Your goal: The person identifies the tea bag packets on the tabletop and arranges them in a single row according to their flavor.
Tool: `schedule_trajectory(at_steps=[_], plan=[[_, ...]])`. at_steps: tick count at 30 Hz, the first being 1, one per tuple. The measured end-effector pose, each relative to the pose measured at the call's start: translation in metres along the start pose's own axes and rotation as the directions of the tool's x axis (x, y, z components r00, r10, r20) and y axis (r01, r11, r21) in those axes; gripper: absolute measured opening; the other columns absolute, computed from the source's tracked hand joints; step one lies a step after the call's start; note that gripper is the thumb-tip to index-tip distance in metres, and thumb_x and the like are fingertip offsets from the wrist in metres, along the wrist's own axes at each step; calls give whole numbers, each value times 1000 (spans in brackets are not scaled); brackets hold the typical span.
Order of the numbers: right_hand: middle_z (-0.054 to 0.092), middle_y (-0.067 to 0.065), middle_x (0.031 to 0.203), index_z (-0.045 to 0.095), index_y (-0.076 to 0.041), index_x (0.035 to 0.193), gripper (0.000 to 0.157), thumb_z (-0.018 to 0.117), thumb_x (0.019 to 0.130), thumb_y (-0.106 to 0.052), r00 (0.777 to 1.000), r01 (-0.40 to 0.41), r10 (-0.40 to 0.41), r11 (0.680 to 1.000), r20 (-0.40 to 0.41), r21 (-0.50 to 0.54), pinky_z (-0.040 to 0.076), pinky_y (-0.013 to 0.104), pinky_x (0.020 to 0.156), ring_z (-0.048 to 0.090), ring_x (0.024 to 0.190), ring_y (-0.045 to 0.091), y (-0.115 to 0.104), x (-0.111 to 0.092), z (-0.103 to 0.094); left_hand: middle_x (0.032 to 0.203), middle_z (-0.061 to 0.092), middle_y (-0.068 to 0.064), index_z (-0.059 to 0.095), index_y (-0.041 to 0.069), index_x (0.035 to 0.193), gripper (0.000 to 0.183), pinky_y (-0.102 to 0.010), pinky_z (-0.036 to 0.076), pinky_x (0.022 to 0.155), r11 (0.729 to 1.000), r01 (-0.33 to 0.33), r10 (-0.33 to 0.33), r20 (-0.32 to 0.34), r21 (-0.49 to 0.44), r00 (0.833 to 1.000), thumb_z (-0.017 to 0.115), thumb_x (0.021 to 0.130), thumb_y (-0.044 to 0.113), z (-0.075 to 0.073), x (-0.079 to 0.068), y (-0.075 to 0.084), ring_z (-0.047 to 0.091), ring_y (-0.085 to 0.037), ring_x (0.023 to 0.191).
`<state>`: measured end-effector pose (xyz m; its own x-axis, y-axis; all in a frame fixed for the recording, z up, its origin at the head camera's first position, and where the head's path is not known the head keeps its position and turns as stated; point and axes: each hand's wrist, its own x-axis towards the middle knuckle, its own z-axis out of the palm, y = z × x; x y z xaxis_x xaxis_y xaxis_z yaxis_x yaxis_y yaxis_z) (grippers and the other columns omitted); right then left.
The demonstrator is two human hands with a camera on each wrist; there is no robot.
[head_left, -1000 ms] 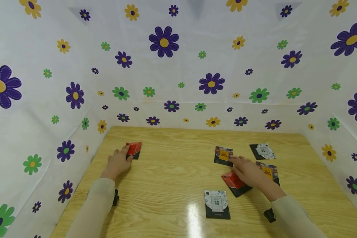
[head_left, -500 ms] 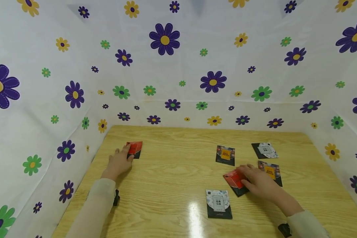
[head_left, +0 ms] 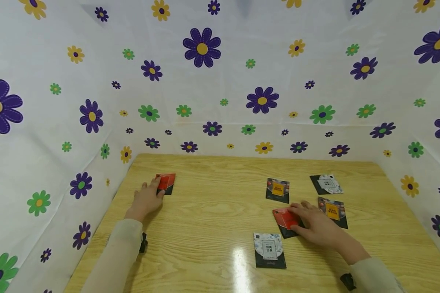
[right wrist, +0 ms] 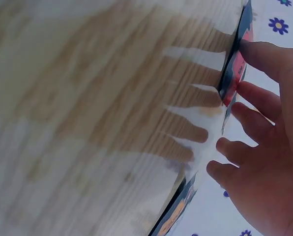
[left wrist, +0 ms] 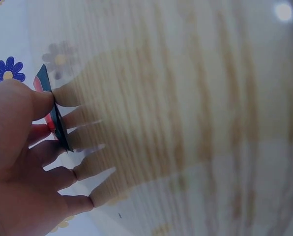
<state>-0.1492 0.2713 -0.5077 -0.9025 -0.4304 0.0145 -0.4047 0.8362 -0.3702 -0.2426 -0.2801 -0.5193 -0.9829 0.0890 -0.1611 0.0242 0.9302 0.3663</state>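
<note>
In the head view, my left hand (head_left: 145,201) rests at the left edge of a flat red and black packet (head_left: 166,182). Its fingertips lie on the packet, and its thumb touches the lower side. My right hand (head_left: 317,226) lies on a second red and black packet (head_left: 287,219), thumb and forefinger spread over it and covering its right part. The right wrist view has the thumb against this red packet (right wrist: 235,69), while the other fingers are spread apart. The left wrist view catches the left packet (left wrist: 57,118) edge-on beside the thumb.
Orange-labelled dark packets lie behind (head_left: 277,190) and to the right (head_left: 335,211) of my right hand. One white and black packet (head_left: 326,184) is at the back right, another (head_left: 269,250) nearer the front. Flowered cloth (head_left: 220,81) walls surround the wooden table (head_left: 205,228).
My right hand drew back from the orange-labelled packet to the red one, which has since shifted slightly left and turned more upright. The left hand stays on its packet.
</note>
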Motion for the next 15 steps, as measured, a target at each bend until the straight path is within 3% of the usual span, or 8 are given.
schedule_trajectory(at_steps=[4,15], plan=[[61,26,148,63,-11,147,57,74,99,-39,1000,29,-29,1000,-4,-11,44,78,105,46,142,61,-7,8,4,170,22,-32,20,-1,167,65,-84,13,117,1000,-3,3,8,-6,1000,44,113,27,-1,-1,0,14,-63,154],[58,19,154,59,-12,152,55,70,102,-32,993,107,-107,994,55,-9,31,75,118,38,149,59,-29,43,13,170,23,-32,21,-2,167,65,-86,15,116,1000,-6,6,-9,-9,1000,45,113,26,1,1,-2,16,-64,153]])
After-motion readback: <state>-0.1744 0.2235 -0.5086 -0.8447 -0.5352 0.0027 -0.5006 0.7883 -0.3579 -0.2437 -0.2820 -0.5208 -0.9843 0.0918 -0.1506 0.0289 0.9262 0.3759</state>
